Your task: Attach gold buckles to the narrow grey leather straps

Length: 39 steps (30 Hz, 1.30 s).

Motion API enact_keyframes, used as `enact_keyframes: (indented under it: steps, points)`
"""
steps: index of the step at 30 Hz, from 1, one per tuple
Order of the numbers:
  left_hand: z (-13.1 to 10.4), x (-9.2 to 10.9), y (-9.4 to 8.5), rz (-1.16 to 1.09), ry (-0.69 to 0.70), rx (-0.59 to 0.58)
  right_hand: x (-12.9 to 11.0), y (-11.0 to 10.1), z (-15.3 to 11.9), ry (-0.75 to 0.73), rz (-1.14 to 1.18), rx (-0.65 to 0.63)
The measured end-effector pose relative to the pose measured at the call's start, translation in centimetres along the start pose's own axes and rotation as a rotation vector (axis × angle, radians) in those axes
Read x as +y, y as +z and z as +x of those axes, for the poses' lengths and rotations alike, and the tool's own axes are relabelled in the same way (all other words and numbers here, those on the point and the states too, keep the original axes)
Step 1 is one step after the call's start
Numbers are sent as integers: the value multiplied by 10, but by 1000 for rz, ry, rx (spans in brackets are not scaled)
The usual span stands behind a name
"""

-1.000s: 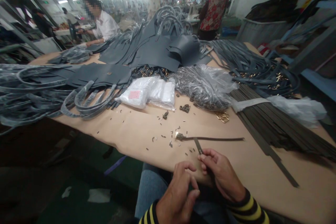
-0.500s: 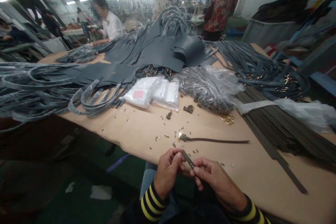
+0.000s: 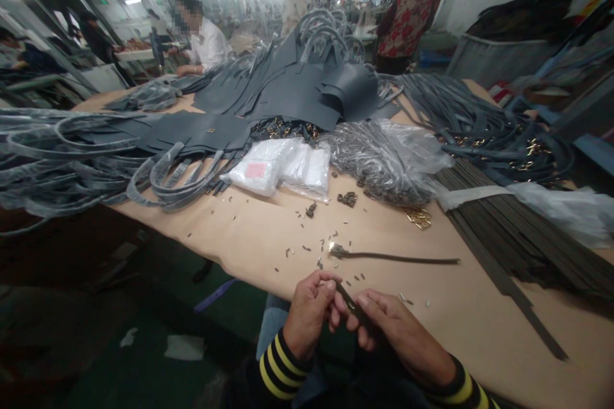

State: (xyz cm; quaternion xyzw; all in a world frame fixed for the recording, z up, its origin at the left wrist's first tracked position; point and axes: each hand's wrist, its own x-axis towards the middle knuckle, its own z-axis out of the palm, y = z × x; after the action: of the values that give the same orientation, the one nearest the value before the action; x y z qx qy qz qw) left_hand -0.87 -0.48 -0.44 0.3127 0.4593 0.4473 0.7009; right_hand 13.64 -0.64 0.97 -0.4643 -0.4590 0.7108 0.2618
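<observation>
Between my hands, at the table's near edge, is a dark olive strap [image 3: 348, 301] with a small pale slot or metal bit on it. My left hand [image 3: 311, 310] pinches its upper end with thumb and fingers. My right hand [image 3: 391, 326] is closed on the lower end, the thumb lying along it. Just beyond my hands a thin dark strap with a shiny metal fitting [image 3: 396, 258] lies on the table. Small dark and light bits are scattered around it. Part of the held strap is hidden by my fingers.
A brown-covered table [image 3: 259, 230] bears white packets in clear plastic [image 3: 263, 169], a plastic bag of dark parts [image 3: 378, 163], gold rings [image 3: 418, 217] and olive strips [image 3: 508, 255]. Grey panels [image 3: 288, 96] and wrapped handles [image 3: 165, 182] lie behind and left. Several people work in the background.
My right hand has turned slightly and the strap between my hands has tilted, looking darker. My left hand keeps its pinch. The view has shifted a little.
</observation>
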Motion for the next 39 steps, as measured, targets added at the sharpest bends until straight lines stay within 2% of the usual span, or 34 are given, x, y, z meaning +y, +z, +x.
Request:
enact_keyframes:
  steps: [5, 11, 19, 23, 27, 30, 33, 35, 37, 39]
  points:
    - [-6, 3, -5, 2, -2, -77, -4, -8, -4, -56, -275, -3]
    - [-8, -5, -11, 305, 58, 66, -6, -2, -9, -173, -584, 179]
    - [-8, -6, -8, 366, 89, 80, -3, -2, -7, -180, -608, 186]
    - [-8, -8, -9, 357, 85, 31, -4, -3, -5, -200, -613, 183]
    - [-6, -8, -7, 383, 31, -45, -6, -1, -3, -257, -604, 82]
    - [-2, 2, -3, 468, 27, -61, -6, -3, 1, -302, -631, 40]
    - [13, 22, -5, 704, 168, -27, -6, -11, 8, -266, -619, 70]
    - [32, 39, -11, 906, 333, 88, -7, -18, 14, -204, -555, 81]
    - [57, 54, -20, 1096, 493, 255, -6, -25, 19, -145, -474, 81]
    - [83, 65, -28, 1153, 537, 324, -3, -29, 24, -100, -386, 77]
